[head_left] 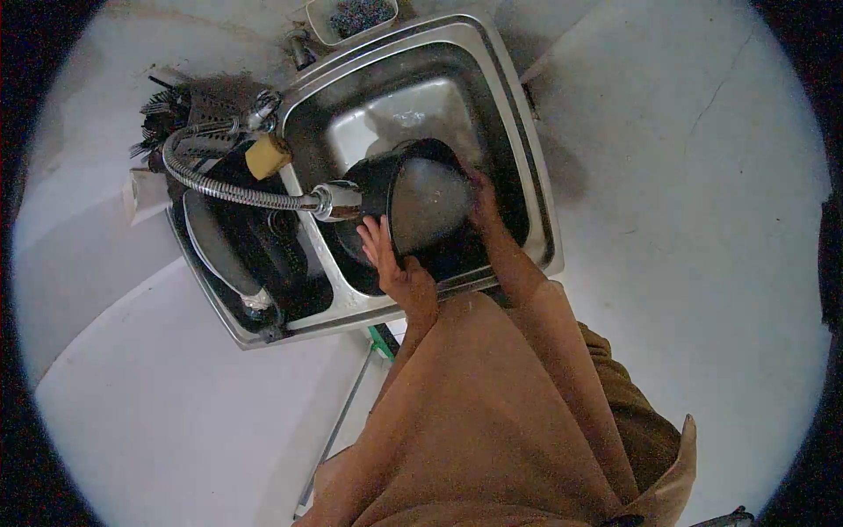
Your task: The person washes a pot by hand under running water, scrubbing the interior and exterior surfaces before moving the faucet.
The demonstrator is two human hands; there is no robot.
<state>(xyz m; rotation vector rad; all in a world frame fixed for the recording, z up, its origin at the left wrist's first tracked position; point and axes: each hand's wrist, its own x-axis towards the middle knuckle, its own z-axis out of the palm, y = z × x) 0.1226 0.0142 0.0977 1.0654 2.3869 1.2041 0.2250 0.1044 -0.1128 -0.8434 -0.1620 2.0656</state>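
two hands hold a dark pot (420,200) over the right basin of a steel double sink (518,132), seen from above. the left hand (392,259) is curled around the near rim of the pot, fingers (373,235) lying against its outer wall beside the opening. the right hand (485,204) grips the far side of the rim; its fingertips are hidden behind the pot, so how far they wrap cannot be told. the pot is tilted on its side, its mouth turned toward the camera, and its inner surface looks grey and wet or soapy (which of the two cannot be told). a flexible metal hose (219,186) loops from the tap base (262,112) at the back of the sink and ends in a spray head (334,200) that touches or nearly touches the left wall of the pot. a yellowish sponge-like block (268,155) sits on the divider just beside the hose. the left basin holds dark dishes, among them a pan (219,246) with a pale rim. a cutlery holder (171,110) with dark utensils stands at the back left corner, and a small tray (351,18) with dark contents lies behind the sink. the counter (685,176) around it is pale. brown sleeves (492,404) cover both arms.
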